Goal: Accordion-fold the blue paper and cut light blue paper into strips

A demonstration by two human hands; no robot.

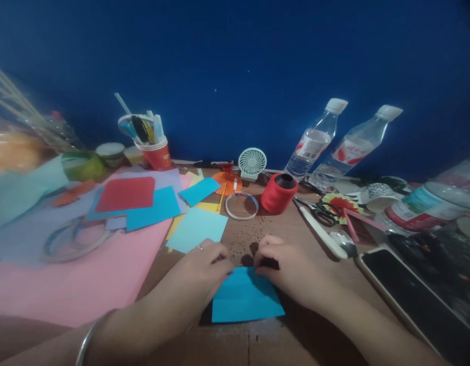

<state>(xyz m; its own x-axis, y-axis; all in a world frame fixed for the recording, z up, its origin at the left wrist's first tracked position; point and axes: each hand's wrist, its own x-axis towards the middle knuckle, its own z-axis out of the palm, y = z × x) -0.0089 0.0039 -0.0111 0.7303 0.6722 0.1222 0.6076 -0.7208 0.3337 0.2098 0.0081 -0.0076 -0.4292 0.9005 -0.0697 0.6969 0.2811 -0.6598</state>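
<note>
A sheet of bright blue paper (247,300) lies near the front of the brown table, with a faint crease across its upper part. At its far left corner, my left hand (210,264) is closed on the edge, thumb and fingers pinched together. My right hand (275,256) grips the far right corner the same way, fingers curled. The fingertips partly hide both corners. Just beyond the paper's far edge, between the hands, is a small dark round patch (247,260) on the table, with many tiny dark specks past it.
Coloured paper sheets (154,208) spread to the left over a large pink sheet (116,264). Behind are a cup of pens (156,152), a small fan (252,161), a tape ring (241,206) and a red thread spool (280,194). Scissors (322,213), a phone (414,300) and bottles (311,147) stand or lie rightward.
</note>
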